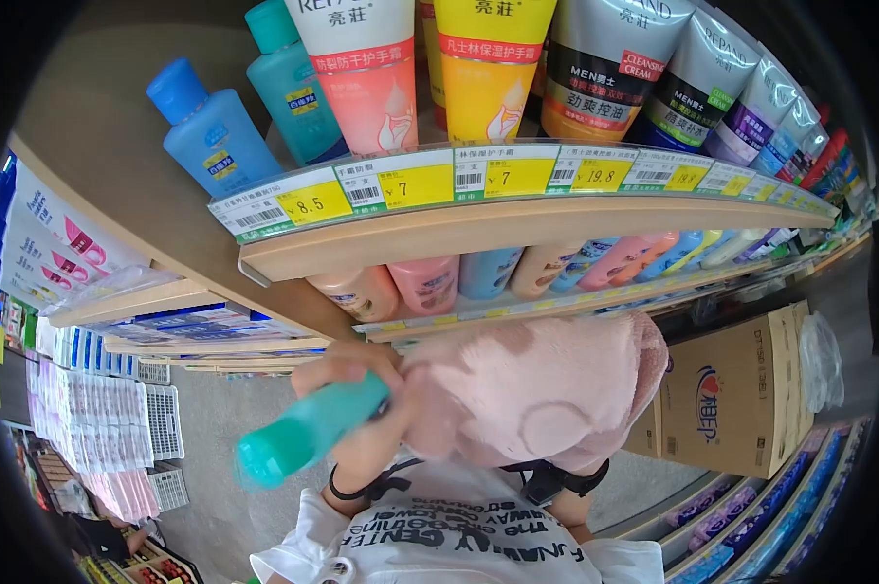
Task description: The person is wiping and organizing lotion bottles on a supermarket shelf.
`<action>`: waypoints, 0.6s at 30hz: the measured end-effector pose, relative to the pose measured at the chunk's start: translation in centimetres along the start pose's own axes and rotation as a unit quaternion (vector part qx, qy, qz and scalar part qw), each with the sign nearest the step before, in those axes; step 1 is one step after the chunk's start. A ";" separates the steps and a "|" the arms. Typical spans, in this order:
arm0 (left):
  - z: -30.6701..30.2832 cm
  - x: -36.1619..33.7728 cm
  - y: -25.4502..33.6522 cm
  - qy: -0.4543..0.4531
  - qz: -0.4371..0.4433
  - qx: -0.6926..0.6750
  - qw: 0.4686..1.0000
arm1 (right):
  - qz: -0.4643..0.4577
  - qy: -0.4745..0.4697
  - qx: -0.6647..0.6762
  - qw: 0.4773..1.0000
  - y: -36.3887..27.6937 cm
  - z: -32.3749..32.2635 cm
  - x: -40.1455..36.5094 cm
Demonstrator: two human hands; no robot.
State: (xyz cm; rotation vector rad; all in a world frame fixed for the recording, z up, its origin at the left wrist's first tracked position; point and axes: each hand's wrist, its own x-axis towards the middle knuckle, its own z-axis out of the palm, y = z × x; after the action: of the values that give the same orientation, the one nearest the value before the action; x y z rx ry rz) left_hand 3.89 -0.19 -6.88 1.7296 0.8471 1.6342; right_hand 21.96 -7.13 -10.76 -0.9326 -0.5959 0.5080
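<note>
A green bottle (313, 428) is held in my left hand (366, 414), its cap end pointing down and to the left. The bottle and the fingers are blurred by motion. Right beside them is a bunched pink plush cloth (547, 389), which seems to touch my left hand. It covers my right hand, so those fingers are hidden; only the forearm with a black band shows below it. On the upper shelf a blue bottle (216, 136) leans to the left, next to a teal bottle (298, 97).
Tubes, among them a yellow one (488, 78), line the upper shelf above its price-tag edge (517, 229). More bottles stand on the shelf below. A cardboard box (717, 389) is at the right, with a lower shelf of packs. White baskets (164, 420) are at the left.
</note>
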 end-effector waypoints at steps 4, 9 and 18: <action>-0.6 0.2 -0.8 -0.061 -0.015 0.176 0.982 | -0.029 -0.060 -0.062 0.996 -0.3 0.0 -0.5; 1.5 -1.4 0.5 -0.242 -0.156 -0.033 0.957 | -0.067 -0.200 -0.155 0.965 -1.0 0.2 -1.4; 3.3 -1.3 0.0 -0.250 -0.080 -0.073 0.962 | -0.108 -0.324 -0.249 0.906 -0.7 -0.5 -1.1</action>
State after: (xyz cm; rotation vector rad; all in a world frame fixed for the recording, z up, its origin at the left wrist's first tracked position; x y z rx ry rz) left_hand 7.14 -1.22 -7.80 1.8018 0.5862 1.0522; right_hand 21.54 -8.49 -10.63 -1.1580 -1.4696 0.4690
